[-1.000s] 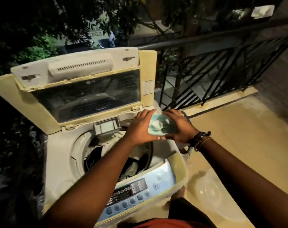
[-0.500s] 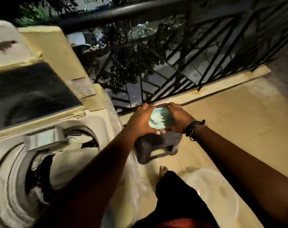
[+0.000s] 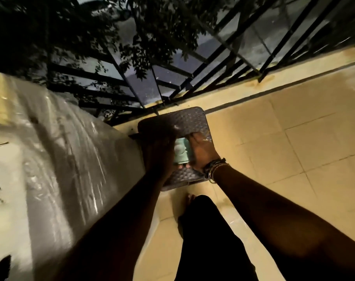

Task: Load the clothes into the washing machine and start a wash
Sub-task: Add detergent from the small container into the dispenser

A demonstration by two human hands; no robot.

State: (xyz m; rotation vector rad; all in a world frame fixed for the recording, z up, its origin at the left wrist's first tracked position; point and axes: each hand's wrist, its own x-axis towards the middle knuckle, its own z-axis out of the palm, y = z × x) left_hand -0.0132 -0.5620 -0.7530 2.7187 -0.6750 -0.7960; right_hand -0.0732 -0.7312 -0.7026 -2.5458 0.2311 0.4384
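I see the little green box [image 3: 180, 152] held low over the dark stool [image 3: 176, 122], right of the washing machine [image 3: 51, 159]. My left hand [image 3: 158, 153] and right hand [image 3: 203, 153] both grip its sides, probably to set it down flat.

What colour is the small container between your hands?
Pale mint green container, seen best in the head view, over the dark woven stool.

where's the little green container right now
In the head view it sits mid-frame: the green container is held between the left hand and right hand, over the dark stool beside the railing.
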